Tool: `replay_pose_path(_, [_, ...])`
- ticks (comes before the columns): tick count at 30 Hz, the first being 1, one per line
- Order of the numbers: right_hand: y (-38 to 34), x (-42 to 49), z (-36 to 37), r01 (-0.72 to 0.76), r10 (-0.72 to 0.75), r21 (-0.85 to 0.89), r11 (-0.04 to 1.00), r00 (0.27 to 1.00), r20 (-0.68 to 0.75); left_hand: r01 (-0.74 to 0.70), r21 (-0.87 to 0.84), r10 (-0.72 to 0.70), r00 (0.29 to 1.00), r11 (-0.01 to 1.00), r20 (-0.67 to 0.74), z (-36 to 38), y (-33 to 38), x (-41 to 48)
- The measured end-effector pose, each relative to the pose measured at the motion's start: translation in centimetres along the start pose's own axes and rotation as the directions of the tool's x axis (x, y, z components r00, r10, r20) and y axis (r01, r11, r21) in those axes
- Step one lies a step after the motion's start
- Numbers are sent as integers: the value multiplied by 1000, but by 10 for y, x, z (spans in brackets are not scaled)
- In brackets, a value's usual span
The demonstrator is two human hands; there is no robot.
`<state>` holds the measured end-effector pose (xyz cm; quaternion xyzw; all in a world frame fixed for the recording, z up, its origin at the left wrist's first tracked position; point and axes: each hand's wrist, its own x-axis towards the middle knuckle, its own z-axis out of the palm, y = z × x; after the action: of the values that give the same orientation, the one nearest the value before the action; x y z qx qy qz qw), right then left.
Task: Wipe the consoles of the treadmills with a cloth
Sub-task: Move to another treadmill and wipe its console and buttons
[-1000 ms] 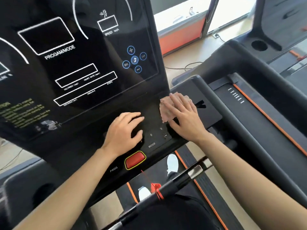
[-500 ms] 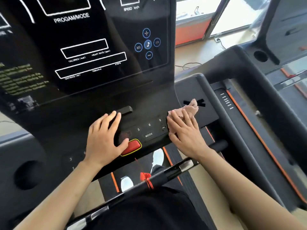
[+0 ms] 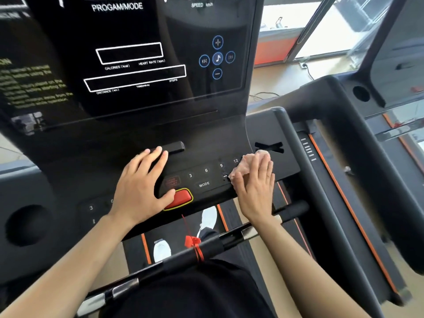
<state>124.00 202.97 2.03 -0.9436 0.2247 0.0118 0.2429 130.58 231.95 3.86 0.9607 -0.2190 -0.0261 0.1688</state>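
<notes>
Roughly midway, I'd guess: right hand [image 3: 254, 191] flat, pressing pink cloth [image 3: 246, 167] on right end of button panel [image 3: 206, 157]; left hand [image 3: 140, 187] flat, holding nothing. Screen [image 3: 128, 53] likely pending.

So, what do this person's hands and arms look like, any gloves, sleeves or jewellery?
The left hand and right hand are bare: no gloves, rings or bracelets show. The left forearm and right forearm are uncovered too, with no sleeve or watch in view.
</notes>
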Motion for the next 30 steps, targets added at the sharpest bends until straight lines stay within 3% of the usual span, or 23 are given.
replay_pose_path(7, [8, 1, 0, 322, -305, -266, 909, 947, 103, -7, 19, 7, 1000, 1000, 14, -1, 1, 0])
replay_pose_path(11, [-1, 1, 2, 550, -506, -292, 783, 835, 217, -43, 30, 42, 998, 999, 36, -2, -4, -1])
replay_pose_path(17, [-25, -13, 19, 757, -676, -237, 610, 652, 344, -123, 1, 123, 992, 992, 26, -3, -16, -27])
replay_pose_path(21, [-38, -21, 22, 822, -720, -198, 533, 564, 404, -12, -5, 12, 1000, 1000, -19, -4, -28, -67])
replay_pose_path(23, [-43, -30, 22, 798, -719, -164, 580, 596, 357, 84, 1, -84, 995, 996, -50, -7, -37, -88])
replay_pose_path(27, [-54, -59, 30, 576, -549, -113, 809, 811, 203, 321, 13, -317, 939, 947, -130, -8, -60, -132])
replay_pose_path(30, [-63, -73, 47, 490, -457, -181, 853, 867, 197, 482, 1, -477, 867, 876, -146, -2, -74, -158])
